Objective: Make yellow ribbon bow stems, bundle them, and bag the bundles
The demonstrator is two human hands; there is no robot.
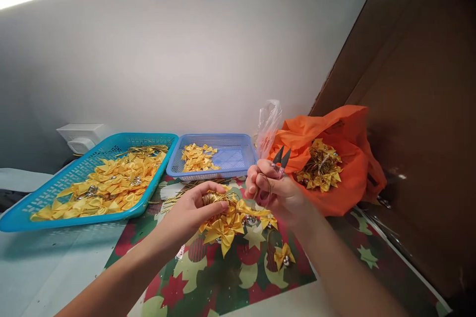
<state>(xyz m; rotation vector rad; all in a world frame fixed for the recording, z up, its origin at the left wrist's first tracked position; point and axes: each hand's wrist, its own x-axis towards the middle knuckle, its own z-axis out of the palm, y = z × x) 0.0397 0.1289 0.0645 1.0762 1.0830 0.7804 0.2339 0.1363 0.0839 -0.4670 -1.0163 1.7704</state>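
Observation:
My left hand point(195, 207) is closed around a bundle of gold cords point(215, 199). Yellow ribbon bows point(224, 233) with small silver bells spread out from that bundle, just above the patterned sheet. Off to the right, my right hand point(278, 187) grips small thread snips point(281, 157), their dark blades pointing up and spread apart. A loop of gold cord shows at its fingertips. Below it, a single bow with a bell point(284, 257) hangs or lies at the end of a thin cord; which one I cannot tell.
Yellow bows fill a turquoise basket point(143, 205) at left. Behind my hands a blue basket point(238, 171) holds more bows. An orange bag point(349, 193) with bundled bows stands right, beside cardboard point(420, 158). Loose gold cords point(173, 200) lie on the patterned sheet point(223, 282).

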